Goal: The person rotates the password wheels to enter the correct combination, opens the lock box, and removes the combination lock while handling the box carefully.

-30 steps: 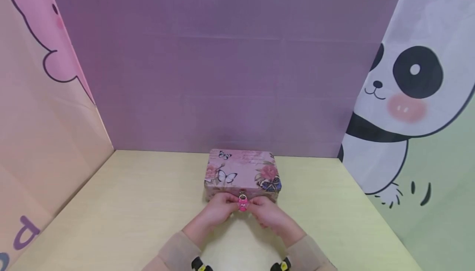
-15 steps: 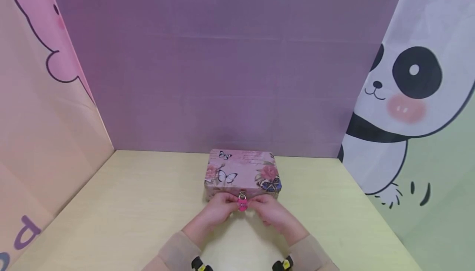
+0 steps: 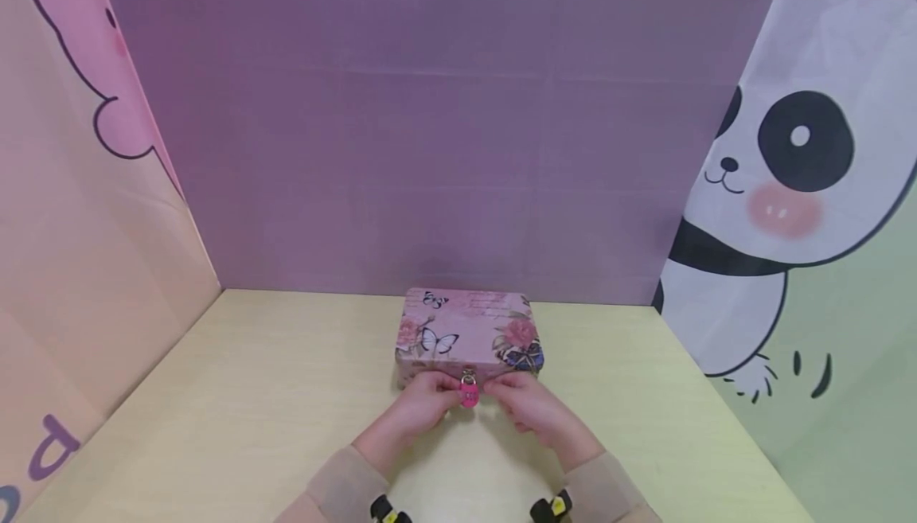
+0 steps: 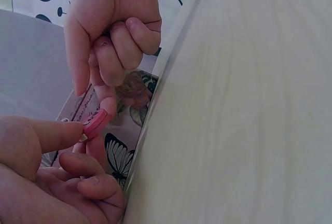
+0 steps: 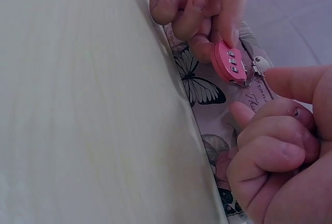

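A pink combination padlock (image 3: 469,394) hangs by its metal shackle at the hasp (image 5: 261,62) on the front of a closed pink box (image 3: 466,328) printed with butterflies and roses. Three number dials (image 5: 233,62) show on the lock's face in the right wrist view. My left hand (image 3: 426,405) pinches the padlock between thumb and forefinger. Just to the lock's right is my right hand (image 3: 532,410), its thumb and forefinger extended and apart, the other fingers curled with nothing held. Its thumb tip comes close to the hasp in the right wrist view.
The box stands on a pale wooden table (image 3: 251,396), near a purple back panel (image 3: 458,125). A panda-printed panel (image 3: 795,228) stands at the right, a pink and peach one (image 3: 93,268) at the left. Black and yellow straps (image 3: 552,507) sit at both wrists.
My right hand has drawn back slightly to the right, off the padlock's side. The left hand keeps its pinch on the padlock, and the box has stayed in place.
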The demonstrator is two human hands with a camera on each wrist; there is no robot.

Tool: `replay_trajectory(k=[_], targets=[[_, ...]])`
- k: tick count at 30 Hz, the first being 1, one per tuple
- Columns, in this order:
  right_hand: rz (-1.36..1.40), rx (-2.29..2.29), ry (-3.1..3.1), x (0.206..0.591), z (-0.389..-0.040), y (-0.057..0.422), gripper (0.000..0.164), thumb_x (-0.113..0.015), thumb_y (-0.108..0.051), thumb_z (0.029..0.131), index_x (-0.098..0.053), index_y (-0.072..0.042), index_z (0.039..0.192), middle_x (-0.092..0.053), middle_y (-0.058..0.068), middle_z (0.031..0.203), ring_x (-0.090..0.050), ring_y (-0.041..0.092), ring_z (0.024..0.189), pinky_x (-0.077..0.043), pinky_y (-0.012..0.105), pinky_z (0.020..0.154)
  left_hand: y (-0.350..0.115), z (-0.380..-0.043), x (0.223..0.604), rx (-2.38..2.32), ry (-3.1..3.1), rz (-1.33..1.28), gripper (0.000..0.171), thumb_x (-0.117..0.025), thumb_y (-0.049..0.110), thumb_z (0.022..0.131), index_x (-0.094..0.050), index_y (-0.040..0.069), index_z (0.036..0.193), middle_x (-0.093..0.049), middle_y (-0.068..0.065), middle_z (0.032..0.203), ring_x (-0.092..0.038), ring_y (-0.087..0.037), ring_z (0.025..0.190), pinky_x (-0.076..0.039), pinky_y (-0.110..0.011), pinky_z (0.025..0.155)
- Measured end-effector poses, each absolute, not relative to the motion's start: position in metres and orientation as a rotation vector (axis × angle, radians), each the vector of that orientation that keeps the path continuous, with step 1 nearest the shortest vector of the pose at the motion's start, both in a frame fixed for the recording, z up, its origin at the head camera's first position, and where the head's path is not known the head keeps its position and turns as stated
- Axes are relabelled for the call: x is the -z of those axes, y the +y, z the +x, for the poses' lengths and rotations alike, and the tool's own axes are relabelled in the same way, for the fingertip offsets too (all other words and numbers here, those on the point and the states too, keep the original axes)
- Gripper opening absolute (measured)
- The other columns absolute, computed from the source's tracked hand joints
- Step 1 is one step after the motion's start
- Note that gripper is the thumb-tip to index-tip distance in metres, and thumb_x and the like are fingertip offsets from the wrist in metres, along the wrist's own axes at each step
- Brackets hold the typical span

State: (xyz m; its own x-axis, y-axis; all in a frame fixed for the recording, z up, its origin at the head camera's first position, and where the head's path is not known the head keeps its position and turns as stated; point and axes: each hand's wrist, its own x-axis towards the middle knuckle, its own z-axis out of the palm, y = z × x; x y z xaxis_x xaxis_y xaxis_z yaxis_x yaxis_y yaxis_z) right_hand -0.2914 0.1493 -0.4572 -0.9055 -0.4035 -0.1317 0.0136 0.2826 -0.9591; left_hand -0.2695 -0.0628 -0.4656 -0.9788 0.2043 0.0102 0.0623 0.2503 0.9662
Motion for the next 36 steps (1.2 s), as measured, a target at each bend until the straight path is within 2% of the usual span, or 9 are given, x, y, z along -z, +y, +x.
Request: replay_trajectory(k=[4,13,20,28,36], targets=[[-0.353,1.658,2.206,0.458,-0.292,0.149,0.035,-0.061,-0.028,0.100,-0.066,0.007,0.106,-0.034,-0.007,0.056,-0.026,0.007,0.046,-0.023,0.021,0.042,-0.063,-0.270,0.466,-1.829,2.394,0.257,0.013,-0.068,0.006,0.092,-0.068,-0.005,0.097,-0.063,-0.006,0.087,-0.050,-0.014,0.068,-0.041,-0.023,0.056],[-0.367,1.661,2.192,0.459,-0.294,0.149,0.034,-0.063,-0.029,0.100,-0.068,0.004,0.108,-0.035,-0.007,0.057,-0.026,0.008,0.046,-0.023,0.021,0.043,-0.063,-0.273,0.469,-1.850,2.388,0.271,0.013,-0.068,0.006,0.092,-0.067,-0.006,0.098,-0.064,-0.007,0.092,-0.053,-0.017,0.075,-0.044,-0.025,0.060],[-0.397,1.603,2.222,0.463,-0.294,0.145,0.030,-0.063,-0.024,0.099,-0.070,0.000,0.116,-0.040,-0.008,0.059,-0.029,0.006,0.046,-0.026,0.020,0.042,-0.064,-0.273,0.469,-1.861,2.360,0.258,0.013,-0.067,0.006,0.094,-0.068,-0.006,0.100,-0.063,-0.006,0.087,-0.048,-0.013,0.065,-0.040,-0.023,0.054],[-0.442,1.625,2.229,0.467,-0.292,0.137,0.022,-0.067,-0.019,0.096,-0.070,0.000,0.107,-0.055,0.000,0.070,-0.030,0.006,0.044,-0.026,0.020,0.041,-0.064,-0.273,0.467,-1.875,2.329,0.231,0.013,-0.065,0.005,0.094,-0.068,-0.006,0.101,-0.061,-0.004,0.082,-0.044,-0.009,0.058,-0.038,-0.021,0.051],[-0.439,1.625,2.244,0.472,-0.293,0.134,0.016,-0.064,-0.015,0.096,-0.070,-0.001,0.099,-0.045,-0.007,0.060,-0.030,0.006,0.043,-0.026,0.021,0.040,-0.064,-0.273,0.469,-1.866,2.330,0.241,0.013,-0.064,0.003,0.094,-0.068,-0.006,0.102,-0.061,-0.007,0.080,-0.040,-0.007,0.053,-0.035,-0.021,0.048]])
